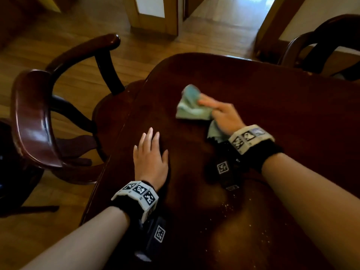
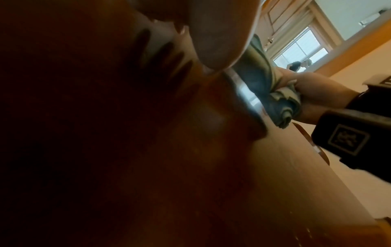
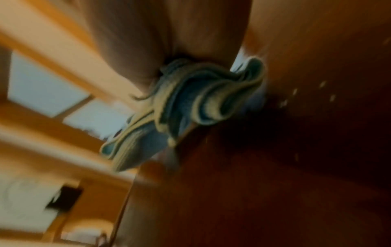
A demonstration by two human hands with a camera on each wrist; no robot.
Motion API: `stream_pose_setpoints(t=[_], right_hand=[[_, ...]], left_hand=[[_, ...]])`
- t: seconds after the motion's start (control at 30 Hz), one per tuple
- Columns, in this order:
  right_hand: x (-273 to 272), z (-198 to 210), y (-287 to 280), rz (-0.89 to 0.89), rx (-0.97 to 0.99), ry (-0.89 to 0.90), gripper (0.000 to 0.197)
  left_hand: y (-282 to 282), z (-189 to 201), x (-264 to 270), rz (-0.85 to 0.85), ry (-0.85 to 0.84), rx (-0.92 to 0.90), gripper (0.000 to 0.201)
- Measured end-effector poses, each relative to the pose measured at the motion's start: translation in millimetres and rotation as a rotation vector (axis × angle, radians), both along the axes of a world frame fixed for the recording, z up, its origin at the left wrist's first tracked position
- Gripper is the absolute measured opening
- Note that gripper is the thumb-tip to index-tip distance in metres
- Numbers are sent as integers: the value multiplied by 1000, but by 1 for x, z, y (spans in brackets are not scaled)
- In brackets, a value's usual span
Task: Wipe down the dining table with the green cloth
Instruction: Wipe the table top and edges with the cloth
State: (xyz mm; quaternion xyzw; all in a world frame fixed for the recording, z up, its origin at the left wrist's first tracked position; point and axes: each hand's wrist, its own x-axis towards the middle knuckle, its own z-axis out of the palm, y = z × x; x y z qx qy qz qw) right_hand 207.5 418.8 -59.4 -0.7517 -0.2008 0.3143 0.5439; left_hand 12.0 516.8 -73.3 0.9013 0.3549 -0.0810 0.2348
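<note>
Cloth (image 1: 191, 106): one, bunched, on the table (image 1: 272, 98) near its far left corner. Your right hand (image 1: 222, 117) presses it down, fingers over it, likely for wiping contact. Your left hand (image 1: 151, 158) lies flat, fingers spread, by the left edge, probably bracing you. Two chairs (image 1: 39, 121). Crumbs (image 1: 231, 207) scattered at the near edge.
</note>
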Motion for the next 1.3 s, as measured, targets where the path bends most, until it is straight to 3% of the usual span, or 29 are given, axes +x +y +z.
stream_pose_setpoints(t=[0.07, 0.13, 0.23, 0.43, 0.57, 0.67, 0.77, 0.87, 0.97, 1.03, 1.13, 1.2, 1.3], right_hand=[[32, -2, -19, -262, -35, -64, 54], [65, -12, -38, -372, -213, -188, 51], [83, -33, -44, -199, -485, -389, 52], [-4, -55, -54, 282, -244, -489, 48], [-83, -36, -85, 418, -207, -435, 50], [-107, -21, -105, 485, -223, -186, 56], [-81, 7, -116, 171, -124, 61, 54], [-17, 14, -133, -292, -91, -17, 53], [40, -3, -144, -495, -245, -121, 52], [62, -18, -135, -455, -428, -270, 55], [75, -30, -96, -209, -621, -449, 59], [63, -38, -60, -87, -565, -436, 55], [1, -44, -46, 23, -316, -246, 57]], left_hand=[[-6, -1, -1, -36, 77, -30, 58], [-6, -3, -2, -47, 108, -50, 59], [-5, -5, -2, -60, 127, -36, 59], [-7, -1, 3, -42, 177, -68, 58], [-12, 5, -3, 29, 82, -135, 54], [-31, 9, -17, 71, -20, -165, 50], [-47, 10, -22, -22, -54, -163, 50], [-59, 8, -10, -168, 0, -124, 50], [-67, 2, -1, -188, 88, -124, 51], [-68, 0, -1, -183, 101, -121, 52], [-66, -2, -1, -188, 89, -131, 52], [-64, -3, -1, -193, 83, -135, 52], [-58, 1, -2, -208, 96, -203, 51]])
